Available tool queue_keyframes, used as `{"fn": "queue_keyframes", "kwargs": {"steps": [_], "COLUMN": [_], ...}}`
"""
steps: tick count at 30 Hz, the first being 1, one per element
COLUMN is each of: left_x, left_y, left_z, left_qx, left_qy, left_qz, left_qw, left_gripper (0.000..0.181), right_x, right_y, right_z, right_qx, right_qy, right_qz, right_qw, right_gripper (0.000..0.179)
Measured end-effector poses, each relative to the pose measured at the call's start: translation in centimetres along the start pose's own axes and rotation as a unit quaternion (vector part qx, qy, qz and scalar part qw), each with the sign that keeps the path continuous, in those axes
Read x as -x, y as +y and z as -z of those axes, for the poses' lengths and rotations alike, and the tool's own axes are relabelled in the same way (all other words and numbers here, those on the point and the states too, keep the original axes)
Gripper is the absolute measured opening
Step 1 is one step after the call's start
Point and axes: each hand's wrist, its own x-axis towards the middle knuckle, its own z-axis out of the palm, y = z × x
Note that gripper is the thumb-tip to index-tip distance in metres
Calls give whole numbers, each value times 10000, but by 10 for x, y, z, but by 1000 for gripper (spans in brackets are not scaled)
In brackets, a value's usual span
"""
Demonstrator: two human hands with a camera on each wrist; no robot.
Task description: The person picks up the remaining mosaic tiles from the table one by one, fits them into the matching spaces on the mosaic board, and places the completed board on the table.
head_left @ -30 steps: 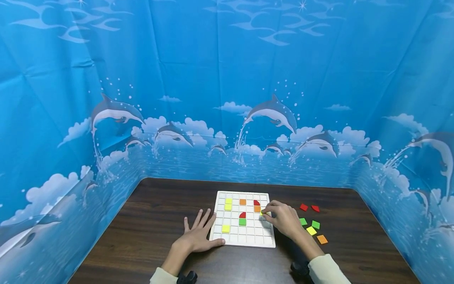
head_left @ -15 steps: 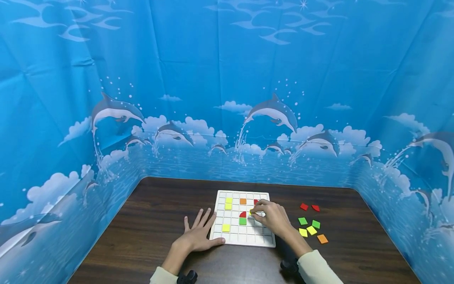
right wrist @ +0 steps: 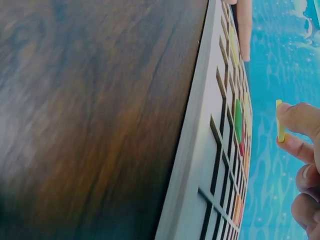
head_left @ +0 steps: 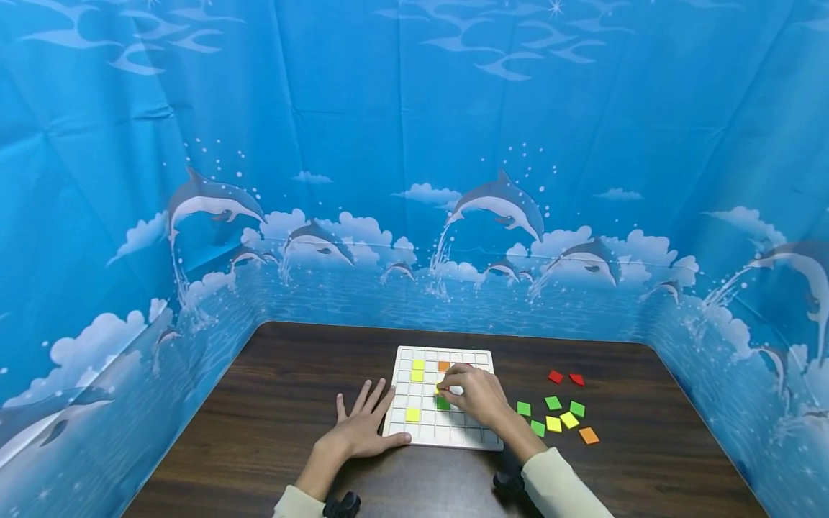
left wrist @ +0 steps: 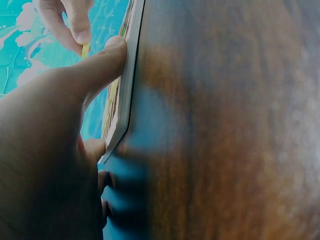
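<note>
A white gridded board (head_left: pixel 463 436) lies on the table with coloured tiles set in some of its squares. Yellow tiles (head_left: pixel 417 365) sit on its left part, an orange tile (head_left: pixel 443 366) near the back, and a green tile (head_left: pixel 443 404) around the middle. My left hand (head_left: pixel 359 434) is spread at the board's left side, its thumb (left wrist: pixel 102 62) over the near left corner. Above the board, my right hand (head_left: pixel 476 393) pinches a thin yellow tile (right wrist: pixel 280 122) between thumb and finger. That hand covers part of the board's right half in the head view.
To the right of the board lie loose tiles: two red pieces (head_left: pixel 555 376), several green squares (head_left: pixel 552 403), two yellow squares (head_left: pixel 569 420) and an orange square (head_left: pixel 589 435). A blue dolphin-print curtain (head_left: pixel 401 180) surrounds the dark wooden table (head_left: pixel 311 367).
My right hand has moved left across the board with the yellow tile, uncovering more loose tiles on the right. The left hand has stayed in place.
</note>
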Motion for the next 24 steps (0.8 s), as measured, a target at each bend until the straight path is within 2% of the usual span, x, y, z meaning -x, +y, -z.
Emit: {"fn": "queue_keyframes", "kwargs": {"steps": [8,11,15,20,24], "left_x": [2,-1,-4,1,0], "left_y": [3,0,-4,-1,-2], "left_z": [3,-1,-4,2,0], "left_qx": [63,23,-34,48,145], "left_qy": [-49,7,41,-66,-49], "left_qz": [-53,-31,-17,-61,-43], "left_qw": [10000,10000,10000,9999,9999], "left_gripper": [113,114,115,114,113], "right_x": [-8,-11,-16,-21,-25], "right_y": [-7,-8,-10,-14,-17], "right_z": [-7,-10,-15,-23,-29], "right_qx": [-294,-333,-338,-295,-260], "right_qy": [25,91,148,175,101], "right_qz": [71,123,184,243,183], "right_qw": [9995,9993,9991,9991,9994], "right_gripper": [8,7,5,6,6]}}
